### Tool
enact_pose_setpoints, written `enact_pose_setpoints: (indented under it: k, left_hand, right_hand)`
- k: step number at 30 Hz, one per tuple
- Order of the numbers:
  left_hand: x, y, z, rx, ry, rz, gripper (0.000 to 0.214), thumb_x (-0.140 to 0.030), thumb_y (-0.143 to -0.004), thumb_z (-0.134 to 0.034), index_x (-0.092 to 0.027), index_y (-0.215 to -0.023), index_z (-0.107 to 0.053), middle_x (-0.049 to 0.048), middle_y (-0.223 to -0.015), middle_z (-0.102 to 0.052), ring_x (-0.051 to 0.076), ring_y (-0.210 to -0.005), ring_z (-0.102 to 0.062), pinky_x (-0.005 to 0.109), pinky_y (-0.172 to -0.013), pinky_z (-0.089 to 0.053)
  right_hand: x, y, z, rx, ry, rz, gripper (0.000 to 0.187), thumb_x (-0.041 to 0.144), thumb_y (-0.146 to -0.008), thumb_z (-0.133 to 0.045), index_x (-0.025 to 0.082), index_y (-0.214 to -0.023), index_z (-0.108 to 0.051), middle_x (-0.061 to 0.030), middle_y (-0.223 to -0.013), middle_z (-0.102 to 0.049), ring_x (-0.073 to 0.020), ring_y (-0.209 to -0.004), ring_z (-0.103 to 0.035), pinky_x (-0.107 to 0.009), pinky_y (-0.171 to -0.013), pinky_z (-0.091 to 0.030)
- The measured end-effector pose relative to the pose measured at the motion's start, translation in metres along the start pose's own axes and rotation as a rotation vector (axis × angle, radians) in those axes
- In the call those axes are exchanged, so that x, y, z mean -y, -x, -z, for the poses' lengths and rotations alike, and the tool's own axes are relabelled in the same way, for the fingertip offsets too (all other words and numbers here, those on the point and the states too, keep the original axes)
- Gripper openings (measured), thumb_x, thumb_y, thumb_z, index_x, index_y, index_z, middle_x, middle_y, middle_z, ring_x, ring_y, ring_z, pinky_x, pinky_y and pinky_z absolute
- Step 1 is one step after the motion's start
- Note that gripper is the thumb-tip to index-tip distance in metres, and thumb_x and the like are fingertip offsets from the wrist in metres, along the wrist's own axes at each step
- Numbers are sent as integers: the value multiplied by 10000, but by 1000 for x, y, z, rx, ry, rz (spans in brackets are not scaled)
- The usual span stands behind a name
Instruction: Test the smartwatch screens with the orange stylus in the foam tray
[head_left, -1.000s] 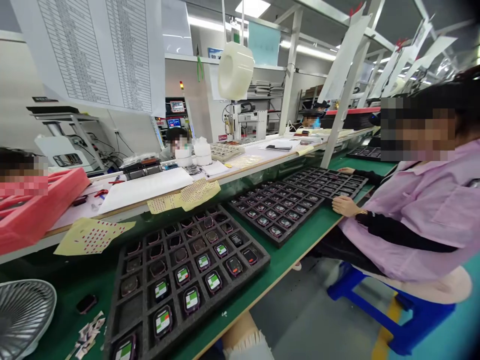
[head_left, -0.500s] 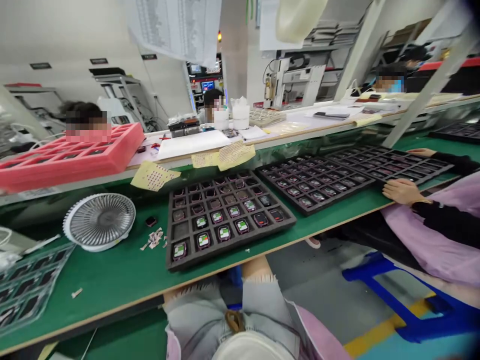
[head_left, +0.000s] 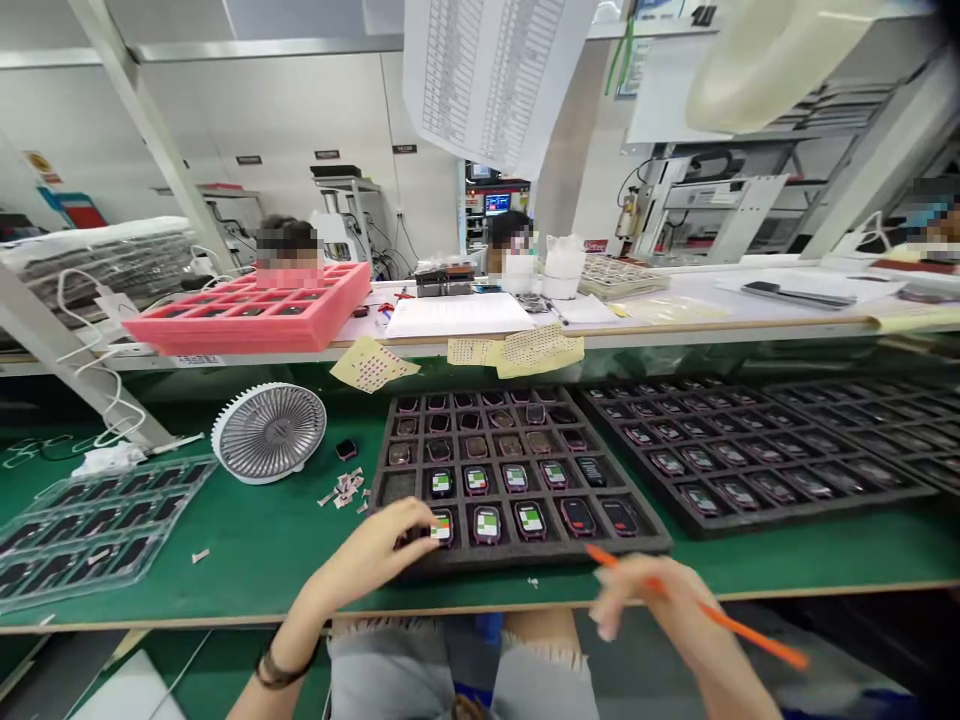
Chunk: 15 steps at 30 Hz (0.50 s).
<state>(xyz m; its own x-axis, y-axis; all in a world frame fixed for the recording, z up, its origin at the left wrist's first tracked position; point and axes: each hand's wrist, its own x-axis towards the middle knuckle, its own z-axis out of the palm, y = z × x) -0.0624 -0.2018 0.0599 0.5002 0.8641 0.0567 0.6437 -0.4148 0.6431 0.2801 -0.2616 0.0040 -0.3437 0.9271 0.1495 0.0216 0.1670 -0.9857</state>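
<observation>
My left hand [head_left: 382, 540] reaches over the front left of a black foam tray [head_left: 536, 555]. Its thumb and fingers close on the left edge of a smartwatch [head_left: 442, 526] with a lit screen, still inside its compartment. Other watches fill most of the slots; one lit watch [head_left: 487, 523] sits just to the right. In front of the tray's right part is my right hand [head_left: 652, 590], slightly blurred, with a thin orange pen-like stick [head_left: 757, 637] in its grip. The stick's tip points left toward the tray's front edge.
A white fan [head_left: 270, 432] stands left of the tray, near a loose watch [head_left: 346, 449] and small paper bits [head_left: 346, 488]. Clear plastic trays [head_left: 150, 560] lie far left. More filled foam trays [head_left: 720, 520] are on the right. A shelf [head_left: 420, 338] runs behind.
The view has turned left and levelled out. Both my hands have come into view, the left at a watch, the right with the orange stick. The co-worker's hands at the right are out of view.
</observation>
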Motion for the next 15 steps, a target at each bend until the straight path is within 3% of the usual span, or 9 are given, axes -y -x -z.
enact_pose_setpoints:
  k: [3, 6, 8, 10, 15]
  left_hand:
    - [18, -35, -4, -100, -260, 98, 249, -282, -867, -482, -189, -1075, -582, 87, -1137, -590, 246, -1060, -546, 390, -924, -435]
    - [35, -50, -5, -39, -342, 109, 331, -276, -848, -512, -184, -1165, -537, 94, -1184, -573, 261, -1108, -518, 406, -947, -424]
    - [40, -56, -1, 18, -358, 114, 376, -296, -831, -541, -178, -1187, -527, 99, -1179, -581, 264, -1113, -516, 400, -942, -429]
    - [42, -61, 3, 54, -367, 114, 381, -289, -816, -557, -171, -1178, -535, 102, -1151, -594, 261, -1093, -529, 388, -929, -436]
    - [46, -74, 4, 88, -416, 93, 390, -262, -753, -631, -159, -1123, -562, 114, -1087, -599, 280, -1026, -553, 386, -866, -454]
  right_hand:
    - [4, -84, -21, 31, 1, -5, 536, 530, -934, -246, 165, -1119, -592, -48, -591, -674, -221, -513, -658, -409, -607, -538]
    - [2, -138, -49, -140, 319, 60, 396, 513, -882, -422, 171, -860, -621, -85, -754, -698, -242, -728, -691, -376, -734, -526]
    - [-3, -157, -63, -222, 570, 69, 293, 450, -864, -484, 172, -851, -576, -112, -839, -677, -262, -804, -667, -384, -756, -504]
    - [-7, -167, -72, -210, 734, 12, 224, 370, -877, -480, 160, -918, -548, -131, -875, -662, -278, -847, -649, -388, -754, -489]
    - [-11, -176, -85, -152, 935, -99, 210, 291, -897, -450, 132, -1005, -534, -176, -926, -638, -303, -898, -617, -395, -784, -452]
